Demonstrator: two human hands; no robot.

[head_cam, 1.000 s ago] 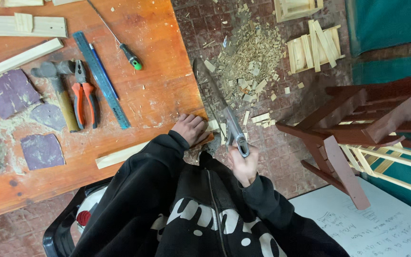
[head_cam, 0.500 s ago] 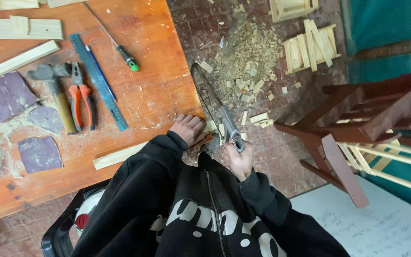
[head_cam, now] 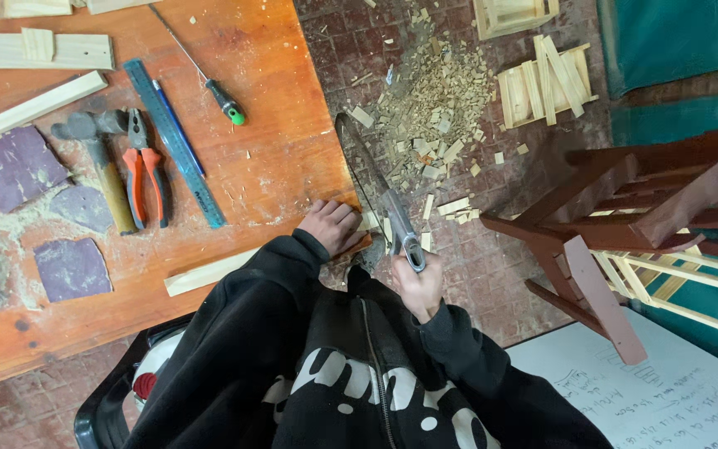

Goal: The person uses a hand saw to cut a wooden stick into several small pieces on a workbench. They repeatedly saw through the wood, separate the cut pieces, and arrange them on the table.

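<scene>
Gripping the handle of a hacksaw (head_cam: 376, 195) with closed fingers, the right hand (head_cam: 417, 285) holds it over the table's right edge. The left hand (head_cam: 331, 226) presses flat, fingers together, on what seems a thin wooden strip (head_cam: 209, 273) at that edge.

On the orange wooden tabletop (head_cam: 276, 75) lie red-handled pliers (head_cam: 145, 175), a hammer (head_cam: 101, 162), a blue metal ruler (head_cam: 174, 143), a green-handled screwdriver (head_cam: 209, 83) and purple sandpaper pieces (head_cam: 17, 166). A dark red wooden chair (head_cam: 625, 216) stands near pale wood offcuts (head_cam: 434, 91).
</scene>
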